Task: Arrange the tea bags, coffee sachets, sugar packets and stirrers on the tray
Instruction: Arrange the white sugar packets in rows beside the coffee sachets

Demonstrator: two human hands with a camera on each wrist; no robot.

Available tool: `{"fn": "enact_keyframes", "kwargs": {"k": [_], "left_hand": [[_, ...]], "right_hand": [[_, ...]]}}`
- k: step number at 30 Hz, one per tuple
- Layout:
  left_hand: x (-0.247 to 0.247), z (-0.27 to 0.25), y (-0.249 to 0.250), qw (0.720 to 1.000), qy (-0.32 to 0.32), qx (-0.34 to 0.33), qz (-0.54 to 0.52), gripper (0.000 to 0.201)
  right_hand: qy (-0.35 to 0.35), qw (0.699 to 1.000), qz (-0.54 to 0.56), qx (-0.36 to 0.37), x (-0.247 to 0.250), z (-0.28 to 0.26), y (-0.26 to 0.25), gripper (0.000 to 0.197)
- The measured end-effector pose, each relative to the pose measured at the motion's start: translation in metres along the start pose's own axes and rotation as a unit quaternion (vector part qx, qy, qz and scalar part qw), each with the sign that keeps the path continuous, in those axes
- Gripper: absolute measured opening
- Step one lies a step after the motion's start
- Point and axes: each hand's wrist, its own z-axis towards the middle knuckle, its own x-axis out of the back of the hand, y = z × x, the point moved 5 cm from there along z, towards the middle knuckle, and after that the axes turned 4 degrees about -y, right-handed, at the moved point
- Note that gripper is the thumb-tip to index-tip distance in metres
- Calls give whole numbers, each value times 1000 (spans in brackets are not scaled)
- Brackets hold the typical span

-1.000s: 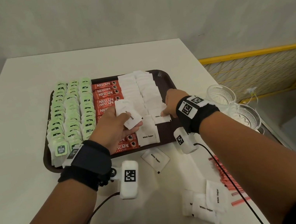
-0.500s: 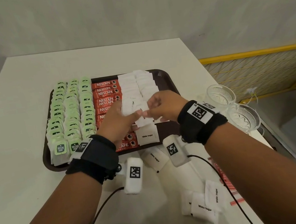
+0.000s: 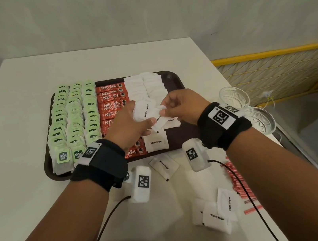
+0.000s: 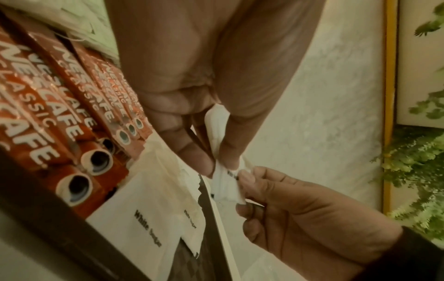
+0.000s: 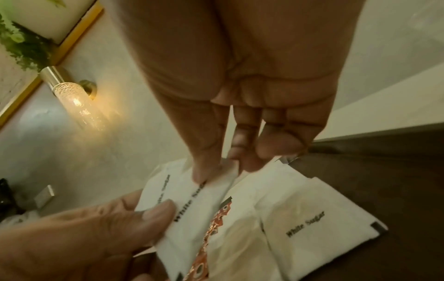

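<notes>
A dark brown tray (image 3: 172,78) holds rows of green tea bags (image 3: 74,117), red coffee sachets (image 3: 112,98) and white sugar packets (image 3: 144,87). Above the tray's middle, my left hand (image 3: 142,118) grips a small stack of sugar packets (image 3: 145,110). My right hand (image 3: 163,107) pinches the edge of one packet in that stack. In the left wrist view the left fingers (image 4: 204,163) and the right hand (image 4: 242,182) meet on the packet (image 4: 227,182). In the right wrist view the right hand (image 5: 216,171) pinches a packet (image 5: 192,201).
Loose sugar packets lie on the white table: one (image 3: 164,166) by the tray's near edge, several (image 3: 216,213) at the near right. Red stirrers (image 3: 236,179) lie beside them under my right forearm. Two glass bowls (image 3: 233,96) (image 3: 262,120) stand right of the tray.
My right hand left the sugar row on the tray and moved left to the stack in my left hand, where it now pinches a packet. My left hand rose slightly.
</notes>
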Motion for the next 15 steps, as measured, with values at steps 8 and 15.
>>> {"fn": "enact_keyframes", "kwargs": {"k": [8,15], "left_hand": [[9,-2,-11,998,32,42,-32,30],[10,-7,-12,998,33,50,-28,33]], "right_hand": [[53,980,112,-158,14,-5,46,9],[18,965,97,-243,0,-4,57,11]]}}
